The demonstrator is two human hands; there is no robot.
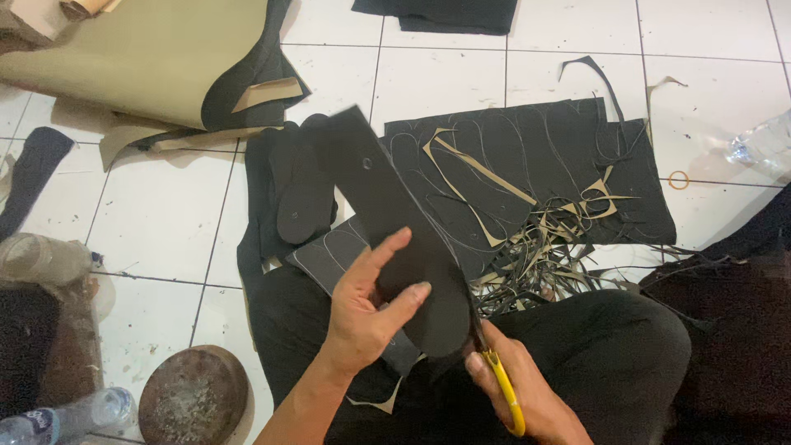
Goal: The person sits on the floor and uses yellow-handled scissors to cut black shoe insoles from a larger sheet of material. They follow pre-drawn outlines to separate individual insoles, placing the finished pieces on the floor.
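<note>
My left hand (371, 309) grips a long black sheet piece (395, 222) shaped like a shoe sole at its near end, held up over my lap. My right hand (527, 395) holds yellow-handled scissors (504, 387) whose blades meet the piece's near right edge. A stack of cut black soles (301, 185) lies on the floor just beyond the piece. A black sheet with drawn sole outlines (535, 165) lies further right, with thin offcut strips (544, 247) heaped at its near edge.
Olive and black rolled sheet material (156, 58) lies at the far left. A round rusty metal block (194, 395) and clear plastic bottles (66, 416) sit near left. Another clear bottle (762, 144) lies at the right. My black-trousered legs (593, 354) are folded below. White tile floor (156, 214).
</note>
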